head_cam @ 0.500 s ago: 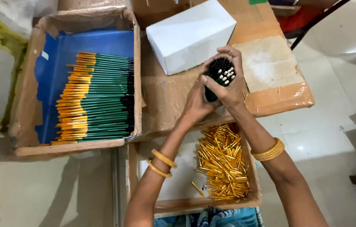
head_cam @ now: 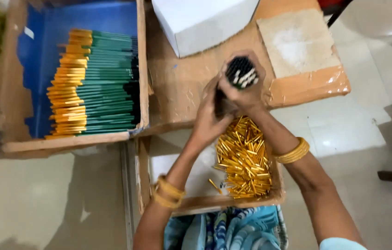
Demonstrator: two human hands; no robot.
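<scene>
Bundle of pencils (head_cam: 241, 74) held upright, ends toward the camera: dark round bunch, most tips black, a few pale. It sits above the brown cardboard worktop (head_cam: 182, 83), between the white box and the tray of gold pieces.

Right hand (head_cam: 247, 92) wraps the bundle from the near side, fingers curled tight around the shafts just below the tips. Left hand (head_cam: 207, 118) clasps the lower part of the same bundle, fingers closed around it, palm against the dark shafts. Both hands touch each other. Slight motion blur here.

Wrists: stacked gold bangles (head_cam: 168, 192) on the left forearm, another gold set (head_cam: 293, 152) on the right.

Directly below the hands: shallow cardboard tray (head_cam: 143, 171), pale floor, holding a loose heap of small gold metal tubes (head_cam: 244, 159), shiny, short, cylindrical, piled toward the right side. 1 or 2 strays lie apart on the pale base.

Above the hands: plain white box (head_cam: 200, 23), smooth, rectangular, set at an angle on the cardboard. To its right, a flat pale slab (head_cam: 298, 44) with a chalky, mottled face, taped down with glossy brown tape.

Far left: open cardboard carton with blue lining (head_cam: 43, 60), packed with rows of finished pencils (head_cam: 94, 83), green bodies, gold caps at the left, black ends at the right, lying parallel.

Bottom edge: blue-and-white patterned cloth (head_cam: 233, 229). Pale tiled floor (head_cam: 372, 120) at right.
</scene>
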